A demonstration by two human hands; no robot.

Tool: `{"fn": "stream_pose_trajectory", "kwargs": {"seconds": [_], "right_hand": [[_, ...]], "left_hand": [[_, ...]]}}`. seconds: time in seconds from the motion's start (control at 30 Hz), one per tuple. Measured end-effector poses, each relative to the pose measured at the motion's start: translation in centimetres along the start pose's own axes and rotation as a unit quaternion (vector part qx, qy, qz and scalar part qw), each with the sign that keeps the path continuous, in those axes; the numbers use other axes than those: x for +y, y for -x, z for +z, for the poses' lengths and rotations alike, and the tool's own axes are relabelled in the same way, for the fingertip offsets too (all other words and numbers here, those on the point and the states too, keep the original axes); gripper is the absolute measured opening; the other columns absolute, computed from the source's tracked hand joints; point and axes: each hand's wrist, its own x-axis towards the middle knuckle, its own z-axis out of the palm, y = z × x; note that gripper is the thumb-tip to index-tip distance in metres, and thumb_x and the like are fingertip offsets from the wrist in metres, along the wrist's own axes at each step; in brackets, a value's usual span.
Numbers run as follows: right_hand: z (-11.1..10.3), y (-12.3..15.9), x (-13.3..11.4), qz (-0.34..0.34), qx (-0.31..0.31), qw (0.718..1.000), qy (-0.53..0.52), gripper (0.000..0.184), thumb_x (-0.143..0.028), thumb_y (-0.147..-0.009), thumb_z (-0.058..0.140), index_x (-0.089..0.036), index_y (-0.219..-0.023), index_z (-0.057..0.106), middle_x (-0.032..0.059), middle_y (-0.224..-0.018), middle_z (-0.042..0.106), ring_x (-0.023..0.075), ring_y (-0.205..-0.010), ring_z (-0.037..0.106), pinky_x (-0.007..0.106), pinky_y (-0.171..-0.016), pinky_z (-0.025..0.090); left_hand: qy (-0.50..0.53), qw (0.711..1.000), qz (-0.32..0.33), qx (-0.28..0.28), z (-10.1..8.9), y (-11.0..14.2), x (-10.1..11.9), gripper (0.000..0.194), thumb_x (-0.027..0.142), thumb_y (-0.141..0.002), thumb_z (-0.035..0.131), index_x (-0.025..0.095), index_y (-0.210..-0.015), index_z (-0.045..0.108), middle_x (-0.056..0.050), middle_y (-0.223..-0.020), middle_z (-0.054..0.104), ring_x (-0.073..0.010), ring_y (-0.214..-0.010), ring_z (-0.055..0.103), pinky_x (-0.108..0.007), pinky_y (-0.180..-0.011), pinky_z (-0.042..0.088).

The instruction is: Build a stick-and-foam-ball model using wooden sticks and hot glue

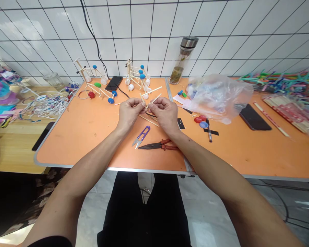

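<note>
Over the orange table [87, 137], my left hand [129, 112] and my right hand [162, 111] meet, both with fingers pinched closed on thin wooden sticks [152, 92] that cross between them and poke up and to the right. One more stick [148, 120] lies on the table just under my hands. Purple thread snips [141, 136] and red-handled pliers [158, 145] lie right in front of my wrists.
Two stick-and-bottle-cap models [98, 84] [137, 77] stand at the back beside a black phone [113, 83] with a cable. A glass bottle [182, 61], a plastic bag [217, 94], loose caps [201, 120], another phone [254, 117] and coloured straws [285, 82] are to the right.
</note>
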Motion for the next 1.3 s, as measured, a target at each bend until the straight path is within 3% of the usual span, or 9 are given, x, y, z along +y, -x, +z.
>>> {"fn": "stream_pose_trajectory", "kwargs": {"seconds": [0.67, 1.0, 1.3], "right_hand": [[0.09, 0.05, -0.08, 0.003, 0.002, 1.000, -0.009, 0.038, -0.053, -0.080, 0.096, -0.025, -0.080, 0.071, -0.0021, -0.076, 0.074, 0.0162, -0.073, 0.076, 0.029, -0.072, 0.065], [0.14, 0.06, 0.13, -0.001, 0.002, 1.000, 0.000, 0.046, -0.064, -0.079, 0.095, -0.026, -0.081, 0.069, -0.0014, -0.078, 0.074, 0.0178, -0.076, 0.076, 0.032, -0.075, 0.067], [0.06, 0.06, 0.24, 0.005, 0.003, 1.000, -0.009, 0.045, -0.062, -0.079, 0.096, -0.025, -0.082, 0.070, -0.0011, -0.079, 0.075, 0.0168, -0.076, 0.076, 0.032, -0.077, 0.067]], "left_hand": [[0.003, 1.000, 0.002, -0.002, 0.14, 0.02, 0.06, 0.047, 0.055, -0.069, 0.105, 0.018, -0.079, 0.078, -0.002, -0.075, 0.077, -0.0129, -0.067, 0.073, -0.027, -0.072, 0.065], [0.003, 1.000, -0.017, 0.007, 0.12, 0.01, 0.19, 0.045, 0.051, -0.071, 0.104, 0.017, -0.080, 0.076, -0.002, -0.076, 0.077, -0.0122, -0.067, 0.073, -0.026, -0.073, 0.065], [0.006, 1.000, -0.014, 0.006, -0.03, -0.04, 0.11, 0.046, 0.052, -0.071, 0.105, 0.018, -0.080, 0.076, -0.002, -0.077, 0.077, -0.0138, -0.068, 0.075, -0.028, -0.073, 0.066]]}}
